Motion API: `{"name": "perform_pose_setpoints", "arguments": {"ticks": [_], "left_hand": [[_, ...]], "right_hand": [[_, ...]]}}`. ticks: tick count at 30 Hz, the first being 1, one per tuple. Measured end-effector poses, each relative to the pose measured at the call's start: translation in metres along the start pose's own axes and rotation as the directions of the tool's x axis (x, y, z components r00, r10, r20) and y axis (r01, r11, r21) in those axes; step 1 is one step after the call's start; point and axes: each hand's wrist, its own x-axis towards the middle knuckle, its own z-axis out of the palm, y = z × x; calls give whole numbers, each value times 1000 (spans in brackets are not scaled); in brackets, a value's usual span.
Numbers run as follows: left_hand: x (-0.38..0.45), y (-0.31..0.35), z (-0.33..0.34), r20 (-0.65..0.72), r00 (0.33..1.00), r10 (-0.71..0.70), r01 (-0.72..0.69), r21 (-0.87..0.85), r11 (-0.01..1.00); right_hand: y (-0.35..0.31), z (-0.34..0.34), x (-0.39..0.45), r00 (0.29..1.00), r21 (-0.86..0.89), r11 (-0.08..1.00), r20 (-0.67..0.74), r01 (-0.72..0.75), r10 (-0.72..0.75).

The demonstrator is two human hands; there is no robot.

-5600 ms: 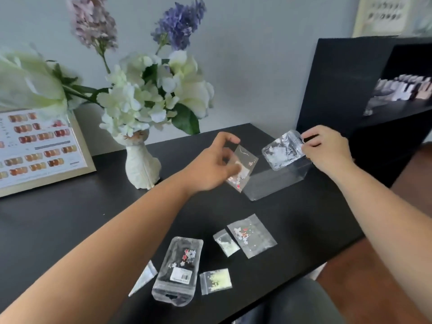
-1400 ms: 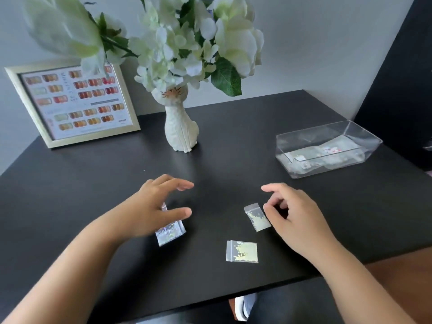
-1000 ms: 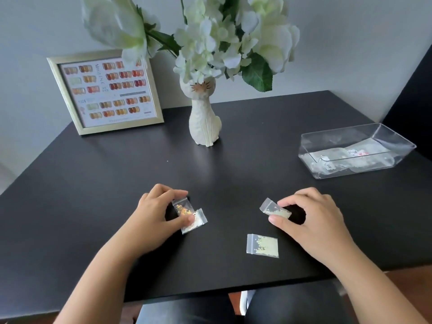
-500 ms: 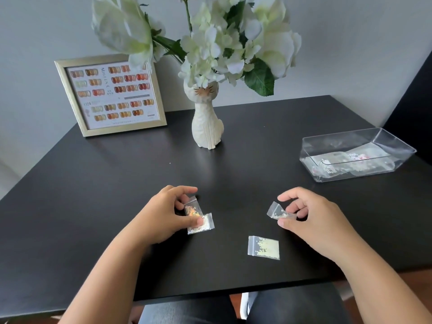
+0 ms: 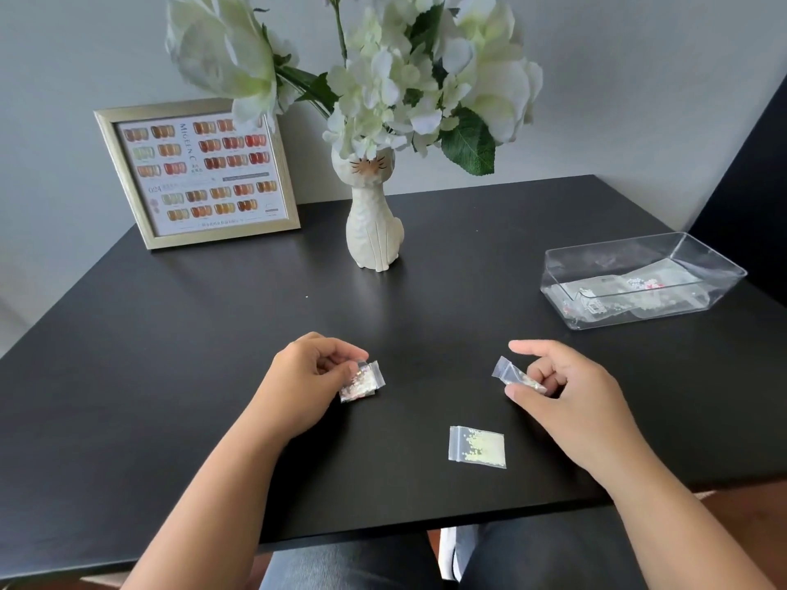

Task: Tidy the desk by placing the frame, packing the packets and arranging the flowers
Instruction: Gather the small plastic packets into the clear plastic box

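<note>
The left hand (image 5: pixel 308 376) pinches glitter packets (image 5: pixel 362 381); the right hand (image 5: pixel 562 389) pinches one small packet (image 5: pixel 513 373). A loose packet (image 5: pixel 477 446) lies flat on the worktop (image 5: pixel 170 355), nearer the right hand, long axis crosswise. The clear tray (image 5: pixel 719 293) sits beyond, rightward.

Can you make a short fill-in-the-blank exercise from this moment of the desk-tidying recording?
1. The white flowers stand in a vase shaped like a ____.
2. The clear plastic box sits on the desk's ____ side.
3. The number of packets lying loose on the desk, held by neither hand, is ____.
4. The gold frame leans against the ____.

Missing words: cat; right; one; wall
</note>
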Motion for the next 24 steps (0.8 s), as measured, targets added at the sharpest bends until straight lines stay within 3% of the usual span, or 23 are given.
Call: {"name": "perform_pose_setpoints", "arguments": {"ticks": [8, 13, 17, 24], "left_hand": [[6, 23, 10, -209, 975, 80, -97, -76, 992], [23, 60, 22, -279, 940, 195, -229, -93, 969], [45, 99, 36, -220, 911, 348, -369, -61, 927], [87, 166, 82, -58, 833, 550, -550, 15, 835]], "right_hand": [[7, -3, -1, 989, 201, 979, -145, 33, -4], [11, -10, -6, 977, 312, 948, -214, 65, 3], [14, -32, -5, 965, 259, 956, -254, 136, -68], [26, -101, 40, 882, 101, 988, -469, 113, -53]]}}
